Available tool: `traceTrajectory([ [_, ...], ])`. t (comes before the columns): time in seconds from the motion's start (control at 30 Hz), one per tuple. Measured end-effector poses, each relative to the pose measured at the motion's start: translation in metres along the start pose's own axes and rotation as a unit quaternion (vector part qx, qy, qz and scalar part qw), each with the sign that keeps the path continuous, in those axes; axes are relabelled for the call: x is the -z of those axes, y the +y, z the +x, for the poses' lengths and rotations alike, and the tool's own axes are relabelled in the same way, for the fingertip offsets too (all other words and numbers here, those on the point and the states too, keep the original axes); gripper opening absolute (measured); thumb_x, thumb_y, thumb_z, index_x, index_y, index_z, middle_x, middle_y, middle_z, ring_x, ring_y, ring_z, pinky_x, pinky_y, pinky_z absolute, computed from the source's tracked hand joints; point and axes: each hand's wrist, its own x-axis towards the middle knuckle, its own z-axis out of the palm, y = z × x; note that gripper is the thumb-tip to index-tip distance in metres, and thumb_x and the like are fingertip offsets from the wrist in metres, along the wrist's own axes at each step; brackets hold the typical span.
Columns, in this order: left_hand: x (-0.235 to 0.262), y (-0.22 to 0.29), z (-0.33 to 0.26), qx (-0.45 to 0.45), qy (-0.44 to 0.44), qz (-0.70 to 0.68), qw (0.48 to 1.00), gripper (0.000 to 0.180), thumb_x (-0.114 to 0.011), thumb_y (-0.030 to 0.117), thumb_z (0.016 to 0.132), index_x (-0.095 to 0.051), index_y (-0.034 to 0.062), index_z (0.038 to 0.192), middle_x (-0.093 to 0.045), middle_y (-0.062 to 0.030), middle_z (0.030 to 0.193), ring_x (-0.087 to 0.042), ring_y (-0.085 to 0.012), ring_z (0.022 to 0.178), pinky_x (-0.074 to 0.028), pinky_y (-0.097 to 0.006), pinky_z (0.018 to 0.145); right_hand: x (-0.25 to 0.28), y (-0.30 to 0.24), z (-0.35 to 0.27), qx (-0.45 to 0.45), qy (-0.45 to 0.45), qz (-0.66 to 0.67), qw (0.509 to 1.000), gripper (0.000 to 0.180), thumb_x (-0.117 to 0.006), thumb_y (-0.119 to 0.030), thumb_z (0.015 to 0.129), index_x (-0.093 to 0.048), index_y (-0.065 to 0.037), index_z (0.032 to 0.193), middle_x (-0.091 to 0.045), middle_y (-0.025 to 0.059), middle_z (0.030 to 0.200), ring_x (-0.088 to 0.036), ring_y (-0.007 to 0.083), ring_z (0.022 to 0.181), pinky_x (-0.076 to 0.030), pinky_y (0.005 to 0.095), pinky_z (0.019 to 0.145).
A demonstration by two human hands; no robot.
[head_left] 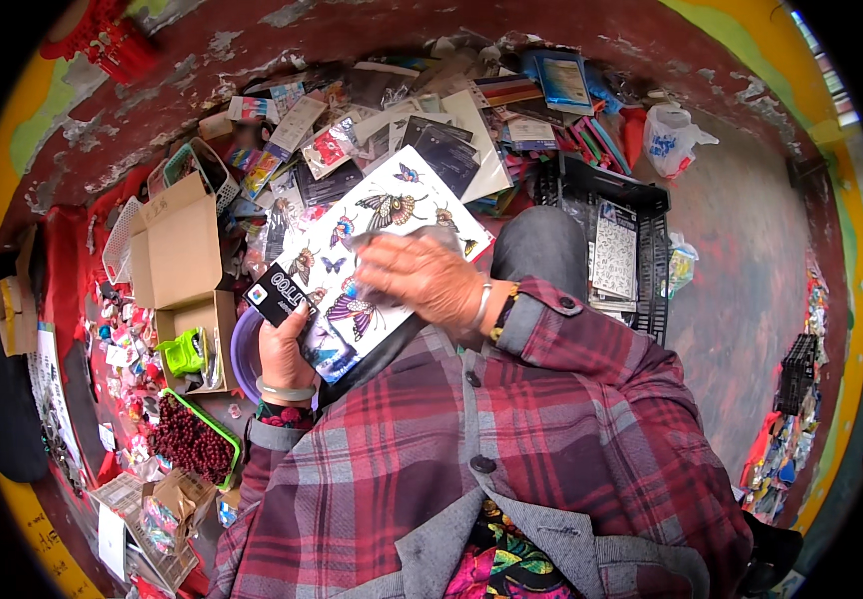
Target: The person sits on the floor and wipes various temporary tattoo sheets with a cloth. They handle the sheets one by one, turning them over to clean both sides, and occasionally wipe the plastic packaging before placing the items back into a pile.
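A large white temporary tattoo sheet (427,180) printed with colourful butterflies lies tilted in front of my torso, near my knee. My left hand (287,349) grips its lower left corner, with the thumb over a black header strip (277,295). Flat across the middle of the sheet rests my right hand (431,275), its fingers stretched out and blurred at the tips. Part of the butterfly print is hidden under that hand. Something dark sticks out beneath the sheet's lower edge.
A black plastic crate (663,215) with patterned sheets stands right of my knee. Packaged goods (441,150) are heaped ahead. On the left are an open cardboard box (177,250), a purple basin (244,349) and a green-rimmed basket of dark red beads (192,439). A white plastic bag (671,140) sits far right.
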Motion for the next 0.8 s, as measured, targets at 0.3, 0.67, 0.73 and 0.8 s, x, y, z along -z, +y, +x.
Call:
traceTrajectory([
  [0.3,0.008,-0.009,0.004,0.008,0.021,-0.017,1.000,0.030,-0.051,-0.003,0.083,-0.055,-0.0019,0.112,-0.064,-0.0086,0.102,-0.062,-0.0169,0.086,-0.050,-0.029,0.078,-0.019,0.047,-0.054,-0.277,0.103,0.065,0.953,0.039,-0.045,-0.001,0.082,-0.053,-0.004,0.120,-0.054,0.0194,0.119,-0.050,0.0365,0.110,-0.042,0.0374,0.093],
  [0.67,0.016,-0.009,0.002,0.017,0.000,0.001,1.000,0.035,-0.053,0.001,0.083,-0.052,-0.0028,0.117,-0.062,-0.0096,0.108,-0.060,-0.0185,0.095,-0.047,-0.031,0.085,0.090,0.043,0.017,-0.178,0.375,-0.058,0.908,0.039,-0.048,0.001,0.078,-0.057,-0.008,0.115,-0.059,0.0157,0.111,-0.056,0.0325,0.103,-0.044,0.0391,0.089],
  [0.73,0.017,-0.008,0.003,0.011,0.002,0.016,1.000,0.033,-0.052,-0.002,0.083,-0.052,-0.0024,0.116,-0.062,-0.0100,0.107,-0.061,-0.0195,0.093,-0.048,-0.031,0.084,0.072,0.012,0.031,-0.075,0.292,0.011,0.954,0.040,-0.050,0.000,0.078,-0.057,-0.010,0.116,-0.057,0.0135,0.115,-0.055,0.0301,0.108,-0.041,0.0392,0.094],
  [0.8,0.015,-0.007,0.004,0.011,-0.001,0.019,1.000,0.033,-0.051,-0.003,0.083,-0.053,-0.0021,0.116,-0.062,-0.0101,0.106,-0.062,-0.0200,0.092,-0.049,-0.032,0.083,0.034,-0.013,0.037,-0.015,0.141,0.056,0.988,0.037,-0.052,-0.006,0.079,-0.057,-0.012,0.115,-0.056,0.0114,0.119,-0.053,0.0276,0.111,-0.040,0.0392,0.093],
])
